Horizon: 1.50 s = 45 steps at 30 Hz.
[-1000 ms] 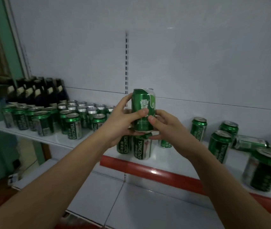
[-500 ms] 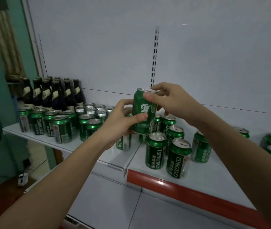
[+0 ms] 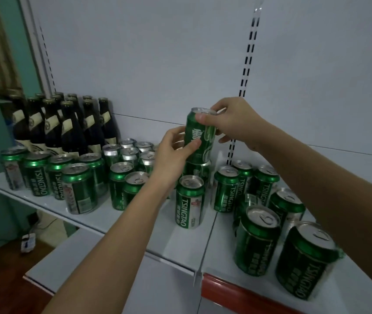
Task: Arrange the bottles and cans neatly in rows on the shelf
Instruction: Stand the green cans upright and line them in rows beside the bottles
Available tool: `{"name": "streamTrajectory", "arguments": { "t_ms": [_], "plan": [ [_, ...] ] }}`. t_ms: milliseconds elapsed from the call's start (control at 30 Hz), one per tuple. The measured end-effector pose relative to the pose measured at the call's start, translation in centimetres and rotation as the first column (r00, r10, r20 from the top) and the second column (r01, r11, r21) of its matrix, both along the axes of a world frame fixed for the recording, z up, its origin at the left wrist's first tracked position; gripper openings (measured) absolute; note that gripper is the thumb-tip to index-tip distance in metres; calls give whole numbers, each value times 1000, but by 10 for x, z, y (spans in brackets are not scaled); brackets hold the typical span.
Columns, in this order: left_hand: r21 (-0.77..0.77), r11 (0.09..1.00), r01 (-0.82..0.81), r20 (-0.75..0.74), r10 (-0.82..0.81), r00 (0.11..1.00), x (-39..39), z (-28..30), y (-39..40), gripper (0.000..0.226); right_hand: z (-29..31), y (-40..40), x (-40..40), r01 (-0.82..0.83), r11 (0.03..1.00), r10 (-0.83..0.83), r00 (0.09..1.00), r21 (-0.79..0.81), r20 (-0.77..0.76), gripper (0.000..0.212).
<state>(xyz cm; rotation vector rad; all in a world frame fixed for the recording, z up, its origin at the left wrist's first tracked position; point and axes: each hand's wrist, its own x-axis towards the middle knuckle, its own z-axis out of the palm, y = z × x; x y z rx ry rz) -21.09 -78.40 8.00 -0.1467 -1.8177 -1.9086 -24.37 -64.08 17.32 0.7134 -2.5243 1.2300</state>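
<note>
Left hand (image 3: pixel 173 152) is covering the lower half of the tall can (image 3: pixel 199 134); its base and whatever it's sitting on aren't showing. Left forearm is blocking cans behind it. Back-row bottles (image 3: pixel 67 123) are mostly hiding each other, labels too dim to read. Shelf (image 3: pixel 180 241) is running off frame right.

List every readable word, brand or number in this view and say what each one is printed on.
"TSINGTAO": on the front centre can, and on other short green cans, such as one on the left.
Tall can held in both hands: large white characters, not legible.
Bottle labels: too blurred to read.
</note>
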Motion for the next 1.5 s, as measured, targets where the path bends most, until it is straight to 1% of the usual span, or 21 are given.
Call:
{"name": "streamTrajectory", "arguments": {
  "t_ms": [67, 167, 233, 267, 367, 400, 433, 533, 600, 633, 700, 767, 867, 933, 1033, 1067, 1133, 1267, 1333, 1433, 1500],
  "plan": [
    [9, 1000, -18, 8, 18, 1000, -9, -9, 0, 41, -7, -5, -9, 23, 999, -24, 999, 24, 39, 44],
    [38, 999, -8, 66, 5, 998, -20, -25, -3, 37, -18, -11, -17, 71, 994, -76, 995, 82, 61, 42],
    [97, 995, 11, 112, -22, 993, -23, -36, -7, 28, -24, -13, -20, 108, 989, -115, 991, 100, 67, 43],
    [130, 991, 33, 122, -49, 991, -24, -43, -9, 28, -26, -14, -21, 123, 987, -131, 988, 106, 77, 43],
    [178, 979, 103, 158, -131, 979, -19, -59, -8, 46, -34, -15, -23, 143, 982, -159, 979, 125, 129, 44],
    [200, 974, 109, 173, -145, 974, -18, -63, -7, 50, -36, -16, -24, 146, 980, -166, 975, 132, 150, 44],
    [224, 968, 112, 179, -154, 972, -17, -67, -6, 48, -39, -18, -24, 153, 979, -175, 970, 138, 168, 45],
    [297, 950, 99, 201, -163, 966, -21, -76, -7, 33, -45, -24, -23, 176, 970, -208, 958, 167, 198, 58],
    [286, 955, 86, 228, -154, 961, -24, -78, -7, 32, -46, -28, -22, 175, 965, -214, 955, 194, 206, 67],
    [273, 958, 88, 237, -155, 959, -23, -79, -6, 35, -46, -29, -22, 170, 963, -214, 954, 208, 212, 68],
    [269, 960, 81, 260, -153, 953, -22, -82, -3, 38, -46, -30, -22, 162, 958, -216, 950, 235, 226, 65],
    [262, 962, 77, 276, -151, 949, -18, -91, 0, 34, -52, -29, -25, 151, 954, -216, 945, 260, 244, 58],
    [283, 956, 80, 298, -167, 940, -13, -104, -3, 29, -61, -28, -27, 135, 939, -223, 939, 315, 262, 42],
    [303, 949, 87, 310, -184, 933, -13, -107, -8, 34, -63, -30, -29, 129, 940, -221, 935, 315, 278, 37],
    [276, 958, 76, 330, -169, 929, -12, -108, -8, 61, -65, -35, -32, 114, 935, -217, 933, 336, 287, 37],
    [261, 963, 65, 335, -154, 929, -9, -107, -6, 61, -66, -36, -33, 106, 932, -214, 933, 346, 289, 38],
    [210, 977, 32, 330, -102, 939, -7, -107, -3, 48, -70, -39, -33, 93, 923, -211, 933, 375, 290, 42],
    [79, 997, -9, 309, -16, 951, -5, -111, -4, 48, -77, -45, -34, 97, 877, -241, 936, 470, 257, 60],
    [45, 998, -32, 263, 19, 965, -1, -111, -3, 44, -80, -46, -37, 101, 878, -252, 929, 467, 273, 60],
    [8, 998, -66, 210, 63, 976, 0, -113, -2, 41, -80, -48, -42, 130, 860, -289, 920, 493, 263, 47],
    [17, 998, -64, 216, 59, 974, -1, -113, -3, 42, -80, -51, -40, 146, 836, -308, 923, 529, 230, 51]
  ]
}}
